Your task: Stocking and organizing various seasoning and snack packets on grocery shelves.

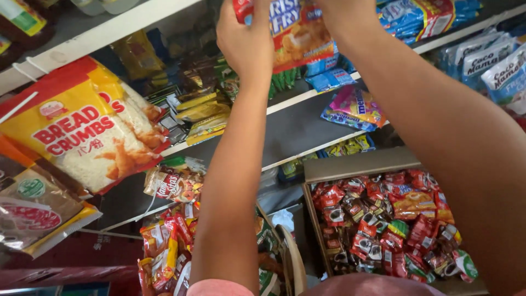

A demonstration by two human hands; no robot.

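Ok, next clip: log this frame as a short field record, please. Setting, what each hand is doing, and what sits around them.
setting: shop shelves stocked with packaged food, seen from above
left hand: raised, gripping the left edge of a red and orange packet
right hand: raised, on the same packet's right side
below right: open box full of small red sachets
left side: large yellow and red bag of crumbs hanging
mid shelf: pink and blue packet lying flat

Head view, upward, close to shelves point(307, 101)
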